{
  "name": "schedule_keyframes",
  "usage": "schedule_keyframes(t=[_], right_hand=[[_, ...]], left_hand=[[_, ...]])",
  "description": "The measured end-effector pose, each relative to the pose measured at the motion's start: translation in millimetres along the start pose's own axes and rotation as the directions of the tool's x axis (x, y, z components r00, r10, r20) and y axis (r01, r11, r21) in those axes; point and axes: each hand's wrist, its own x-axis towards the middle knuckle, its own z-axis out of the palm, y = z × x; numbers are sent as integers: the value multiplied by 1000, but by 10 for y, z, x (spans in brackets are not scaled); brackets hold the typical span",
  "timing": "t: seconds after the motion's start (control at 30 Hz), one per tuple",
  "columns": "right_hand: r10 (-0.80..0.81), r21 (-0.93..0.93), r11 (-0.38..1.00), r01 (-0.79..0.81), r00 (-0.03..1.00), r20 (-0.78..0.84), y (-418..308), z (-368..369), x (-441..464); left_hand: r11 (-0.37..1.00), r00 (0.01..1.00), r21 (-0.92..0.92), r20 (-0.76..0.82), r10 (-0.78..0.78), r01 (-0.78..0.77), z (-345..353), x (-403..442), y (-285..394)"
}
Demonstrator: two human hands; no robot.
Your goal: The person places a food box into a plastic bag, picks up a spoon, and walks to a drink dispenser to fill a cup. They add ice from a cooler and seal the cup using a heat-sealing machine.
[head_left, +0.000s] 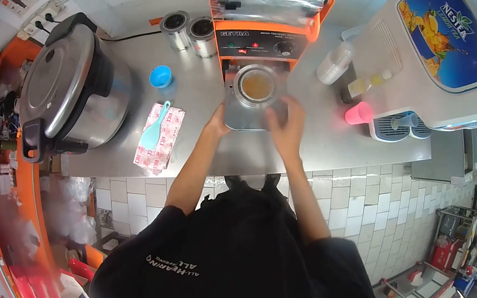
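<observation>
A cup with a brownish drink (257,87) sits in the round holder of the metal slide tray (244,120) of an orange cup sealer (260,45). The tray juts out from the machine over the counter. My left hand (218,122) is at the tray's front left edge; its fingers are mostly hidden behind the edge, so I cannot tell how they close. On the other side, my right hand (287,129) is over the tray's right edge, just beside the cup holder. Its fingers are apart and slightly blurred, with nothing seen in them.
Left on the steel counter (192,160) are a large rice cooker (75,87), a blue cup (161,77), and a turquoise rice paddle (155,129) on a patterned cloth (154,161). Two metal canisters (189,33) stand behind. Rightward are stacked clear cups (333,67), a pink cup (358,113) and a drink dispenser (435,68).
</observation>
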Motion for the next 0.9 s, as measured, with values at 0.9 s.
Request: schedule_keyframes(t=[0.9], right_hand=[[66, 324, 946, -27, 992, -109, -499, -589, 120]], left_hand=[[722, 914, -603, 393, -103, 340, 487, 44, 160]])
